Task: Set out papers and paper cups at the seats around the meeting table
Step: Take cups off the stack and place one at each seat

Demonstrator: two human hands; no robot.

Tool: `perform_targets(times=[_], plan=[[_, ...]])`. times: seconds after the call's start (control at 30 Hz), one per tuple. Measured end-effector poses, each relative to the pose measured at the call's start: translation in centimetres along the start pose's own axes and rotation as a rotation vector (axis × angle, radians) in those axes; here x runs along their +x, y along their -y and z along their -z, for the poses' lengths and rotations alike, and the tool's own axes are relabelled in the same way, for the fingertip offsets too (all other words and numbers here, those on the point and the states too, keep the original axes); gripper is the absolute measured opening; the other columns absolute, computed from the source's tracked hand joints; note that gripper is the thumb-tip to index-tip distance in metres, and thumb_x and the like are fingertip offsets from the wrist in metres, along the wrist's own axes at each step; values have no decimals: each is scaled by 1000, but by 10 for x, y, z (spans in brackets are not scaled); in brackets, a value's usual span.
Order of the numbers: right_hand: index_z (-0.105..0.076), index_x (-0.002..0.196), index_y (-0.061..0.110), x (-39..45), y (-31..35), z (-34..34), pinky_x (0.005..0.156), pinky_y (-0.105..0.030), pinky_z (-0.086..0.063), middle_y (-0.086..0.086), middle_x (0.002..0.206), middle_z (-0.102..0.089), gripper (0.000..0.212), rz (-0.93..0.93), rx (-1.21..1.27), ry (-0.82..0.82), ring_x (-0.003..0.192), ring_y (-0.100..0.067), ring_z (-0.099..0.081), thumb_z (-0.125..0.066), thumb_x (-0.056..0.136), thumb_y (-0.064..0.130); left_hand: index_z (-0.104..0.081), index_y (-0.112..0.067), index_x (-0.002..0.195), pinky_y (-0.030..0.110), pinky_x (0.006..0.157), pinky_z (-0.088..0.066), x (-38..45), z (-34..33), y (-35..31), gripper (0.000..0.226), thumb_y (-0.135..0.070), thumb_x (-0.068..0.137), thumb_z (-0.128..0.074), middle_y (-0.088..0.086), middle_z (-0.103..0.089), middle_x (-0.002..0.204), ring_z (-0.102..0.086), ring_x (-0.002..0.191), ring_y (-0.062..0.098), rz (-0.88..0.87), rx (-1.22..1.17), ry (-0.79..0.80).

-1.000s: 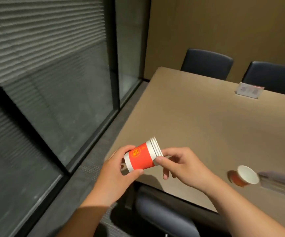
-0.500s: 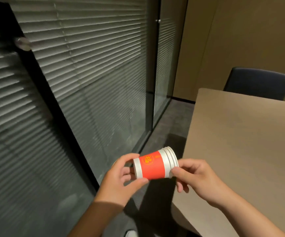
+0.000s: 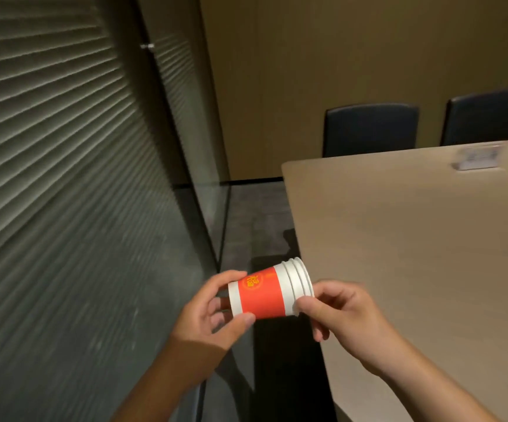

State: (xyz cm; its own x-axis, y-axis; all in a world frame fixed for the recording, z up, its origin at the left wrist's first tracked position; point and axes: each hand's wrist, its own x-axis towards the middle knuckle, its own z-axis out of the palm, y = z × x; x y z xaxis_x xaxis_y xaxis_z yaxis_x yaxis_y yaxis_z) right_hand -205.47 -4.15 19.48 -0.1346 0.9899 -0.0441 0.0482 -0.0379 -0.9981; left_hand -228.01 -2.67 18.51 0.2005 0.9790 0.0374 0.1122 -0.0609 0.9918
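Note:
A stack of red and white paper cups (image 3: pixel 266 292) lies on its side in the air, just left of the meeting table (image 3: pixel 414 239). My left hand (image 3: pixel 213 318) grips the stack's closed base end with thumb and fingers. My right hand (image 3: pixel 342 312) pinches the rims at the open end, which points toward the table. A small clear stand with a paper card (image 3: pixel 476 158) sits blurred near the table's far edge. No loose papers show.
Two dark chairs (image 3: pixel 370 127) (image 3: pixel 490 117) stand at the table's far side against a tan wall. A glass partition with slatted blinds (image 3: pixel 64 178) fills the left. Grey carpet (image 3: pixel 255 220) runs between the glass and the table's left edge.
My view has swung left and then back toward the table's end; the single cup on the table and the near chair have left the frame. Both hands keep the cup stack held between them.

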Motion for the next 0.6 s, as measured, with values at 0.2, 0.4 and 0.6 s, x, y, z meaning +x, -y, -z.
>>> perform_targets(times=[0.2,0.4,0.6], plan=[[-73,73,18,134,-14,46,47,-25,-40,-3,53,-57,16,18,13,-154,43,-17,-50,-68,86,11,-70,-35,110,27,82,-57,180,-4,30,52,-24,61,-82,-4,-70,118,-68,108,20,-52,-88,179],[-73,76,17,269,-3,67,47,-26,-42,-11,65,-60,16,-5,-31,-211,44,-17,-49,-66,89,12,-70,-41,106,32,85,-59,322,23,35,51,-12,66,-79,-10,-69,117,-67,110,18,-1,-42,208],[-69,75,23,421,18,122,48,-27,-43,3,60,-59,21,26,-70,-296,45,-16,-52,-63,91,11,-66,-42,114,40,92,-56,515,23,14,53,-17,70,-81,-12,-66,121,-64,116,17,-13,11,372]])
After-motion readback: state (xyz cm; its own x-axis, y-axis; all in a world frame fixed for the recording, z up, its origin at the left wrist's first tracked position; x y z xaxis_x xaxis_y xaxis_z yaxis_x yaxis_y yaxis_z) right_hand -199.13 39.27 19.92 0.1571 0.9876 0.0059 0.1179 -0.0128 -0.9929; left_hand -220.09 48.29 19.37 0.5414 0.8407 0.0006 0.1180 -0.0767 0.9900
